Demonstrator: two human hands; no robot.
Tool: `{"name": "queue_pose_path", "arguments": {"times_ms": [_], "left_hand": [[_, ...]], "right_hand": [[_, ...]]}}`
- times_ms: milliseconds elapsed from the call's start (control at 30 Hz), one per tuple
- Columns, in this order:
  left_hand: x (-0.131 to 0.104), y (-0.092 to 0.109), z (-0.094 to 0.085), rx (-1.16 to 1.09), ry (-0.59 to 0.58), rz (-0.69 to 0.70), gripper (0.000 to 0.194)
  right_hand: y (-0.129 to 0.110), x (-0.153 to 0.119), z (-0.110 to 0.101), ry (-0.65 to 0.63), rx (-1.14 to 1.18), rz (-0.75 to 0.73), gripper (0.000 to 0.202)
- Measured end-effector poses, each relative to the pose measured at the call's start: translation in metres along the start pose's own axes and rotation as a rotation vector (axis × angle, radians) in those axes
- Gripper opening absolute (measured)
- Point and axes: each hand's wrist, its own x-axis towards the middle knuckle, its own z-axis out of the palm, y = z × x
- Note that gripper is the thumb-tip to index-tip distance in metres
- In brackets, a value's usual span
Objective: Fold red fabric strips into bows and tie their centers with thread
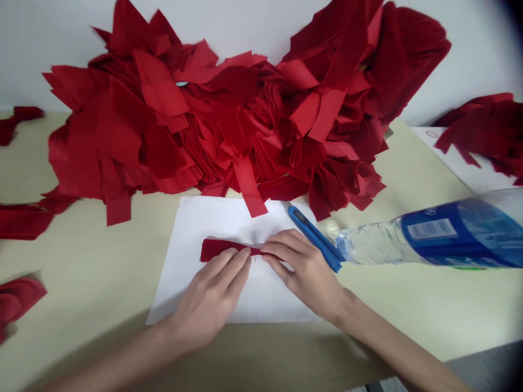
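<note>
A dark red fabric strip [216, 249] lies across a white sheet of paper [188, 218], pinched narrow at its middle. My left hand [214, 288] grips it just left of the pinched part, fingers pressed together. On the other side, my right hand [304, 269] closes over the strip's right part and hides most of that end. The fingertips of both hands are a short gap apart. A small dark mark shows on the paper below the gap. Just beyond my right hand, a blue cutter [312, 234] lies slanted over the paper's right edge.
A large heap of red fabric strips [229, 120] stands behind the paper. A plastic bottle with a blue label [433, 228] lies at the right. More red pieces [486, 130] rest at the far right, others [20, 299] at the left on the table [102, 261].
</note>
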Motion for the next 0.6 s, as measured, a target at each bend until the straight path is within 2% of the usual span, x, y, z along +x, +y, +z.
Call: {"name": "queue_pose_path", "arguments": {"times_ms": [100,400,500,600], "left_hand": [[0.0,0.004,0.002,0.058,-0.041,0.02,0.04],[-0.002,0.017,0.003,0.209,-0.105,-0.002,0.044],[0.0,0.019,0.0,0.222,-0.107,-0.011,0.043],[0.001,0.019,-0.004,0.193,-0.099,-0.01,0.046]], "right_hand": [[0.002,0.003,0.003,-0.033,0.023,0.006,0.014],[0.003,0.004,0.009,0.006,0.081,0.011,0.012],[0.002,0.004,-0.008,0.076,0.097,0.033,0.012],[0.0,0.0,-0.04,0.299,0.057,0.161,0.014]]}}
